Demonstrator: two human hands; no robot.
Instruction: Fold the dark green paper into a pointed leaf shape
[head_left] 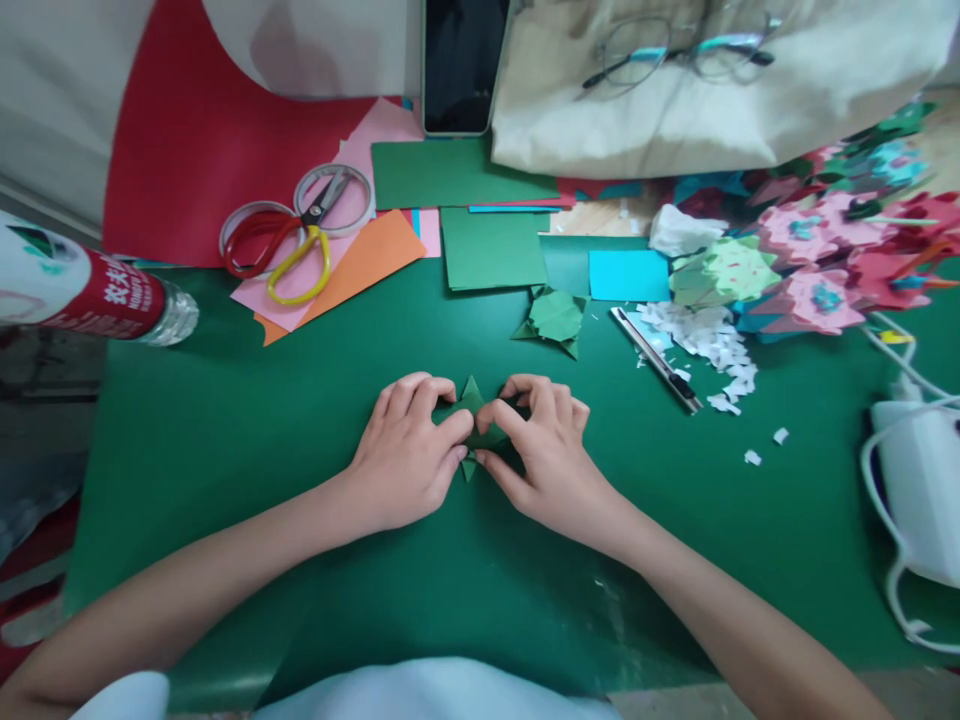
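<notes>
Between my two hands lies a folded piece of green paper (471, 398) on the green table (300, 620), its pointed corners sticking out above and below my fingers. My left hand (409, 445) pinches its left side between thumb and forefinger. From the right, my right hand (544, 450) grips the other side the same way, fingers curled. Much of the paper is hidden under the fingers. Just beyond, a finished-looking green paper shape (555, 316) with pointed corners sits by a stack of green paper squares (493, 250).
Scissors (315, 225) rest on tape rolls over pink and orange paper (367, 265). A utility knife (656, 362) lies beside white paper scraps (709, 340). Paper flowers (817, 240), a bottle (97, 285), a phone (463, 65), glasses (637, 55) and a white corded box (919, 490) surround the area.
</notes>
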